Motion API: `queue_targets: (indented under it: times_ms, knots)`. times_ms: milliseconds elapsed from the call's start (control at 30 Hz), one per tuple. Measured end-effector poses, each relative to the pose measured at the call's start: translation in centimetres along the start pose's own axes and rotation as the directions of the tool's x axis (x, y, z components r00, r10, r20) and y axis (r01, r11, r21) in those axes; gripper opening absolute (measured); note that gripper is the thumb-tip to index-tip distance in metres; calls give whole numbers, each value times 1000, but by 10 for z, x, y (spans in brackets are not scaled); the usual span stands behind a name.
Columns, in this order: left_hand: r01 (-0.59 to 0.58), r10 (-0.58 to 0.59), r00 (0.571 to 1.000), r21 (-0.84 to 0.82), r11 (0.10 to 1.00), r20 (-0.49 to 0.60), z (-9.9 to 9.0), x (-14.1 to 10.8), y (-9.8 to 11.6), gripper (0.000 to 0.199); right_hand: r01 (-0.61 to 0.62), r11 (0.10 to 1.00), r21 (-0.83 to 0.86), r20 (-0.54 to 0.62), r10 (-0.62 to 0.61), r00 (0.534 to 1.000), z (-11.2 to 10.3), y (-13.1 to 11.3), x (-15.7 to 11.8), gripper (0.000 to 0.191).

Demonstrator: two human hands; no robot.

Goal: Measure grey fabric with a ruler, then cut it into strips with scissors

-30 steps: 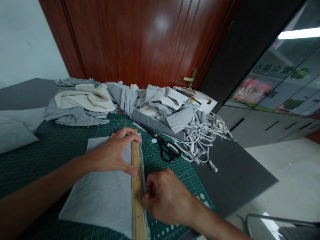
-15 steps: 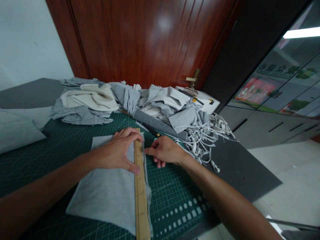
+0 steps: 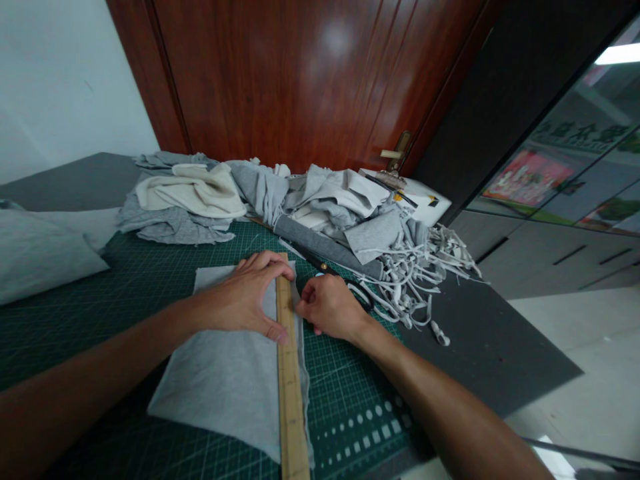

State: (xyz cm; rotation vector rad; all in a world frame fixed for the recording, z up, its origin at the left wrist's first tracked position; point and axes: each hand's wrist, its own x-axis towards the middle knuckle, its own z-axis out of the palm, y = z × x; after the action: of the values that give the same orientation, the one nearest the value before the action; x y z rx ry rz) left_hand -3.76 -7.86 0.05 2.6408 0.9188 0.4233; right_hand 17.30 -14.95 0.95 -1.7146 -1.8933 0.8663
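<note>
Mat point(image 3: 345, 380): ruler point(image 3: 291, 383) on cloth point(image 3: 225, 380), long axis pointing away; left hand point(image 3: 245, 297) splayed atop, right hand point(image 3: 331, 307) curled, grip unclear.

Rests the spread left hand point(image 3: 253, 290) on a long yellow wooden ruler point(image 3: 291, 387) atop flat light-grey fabric point(image 3: 230, 387) — curls the right hand point(image 3: 330, 307) at the fabric's edge, over a green gridded mat point(image 3: 345, 383).

Single view, worn on head: looks forward and down across surface point(image 3: 480, 340) from wearer's side. Left hand point(image 3: 253, 293) and right hand point(image 3: 331, 307) close by, just below mid-frame; forearms point(image 3: 150, 339) cut off at lower left and lower right. Door point(image 3: 300, 80) farther back, sides converging downward; cabinet point(image 3: 555, 233) at right.
</note>
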Motion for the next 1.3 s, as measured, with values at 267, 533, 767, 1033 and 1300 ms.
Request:
queue_targets:
  times_ms: [267, 533, 767, 1033, 1300]
  knots:
    - [-9, 9, 1000, -16, 1000, -22, 1, 0, 0, 106, -21, 1000, -13, -28, 21, 999, -3, -3, -15, 17]
    - [-23, 23, 1000, -2, 1000, -12, 3, 0, -2, 104, -184, 968, 169, 345, 116, 931, 3, -5, -68, 24]
    - [-12, 12, 1000, 0, 1000, 3, 1, 0, 0, 107, -101, 991, 86, 244, 78, 967, 7, -6, -73, 22]
    - [-23, 23, 1000, 1, 1000, 1, 2, -1, -2, 108, -80, 996, -48, 171, 87, 981, -3, -12, -78, 23]
    - [-42, 42, 999, -19, 999, -19, 1, -1, -1, 104, -19, 994, -110, 93, 30, 995, -1, -7, -79, 20]
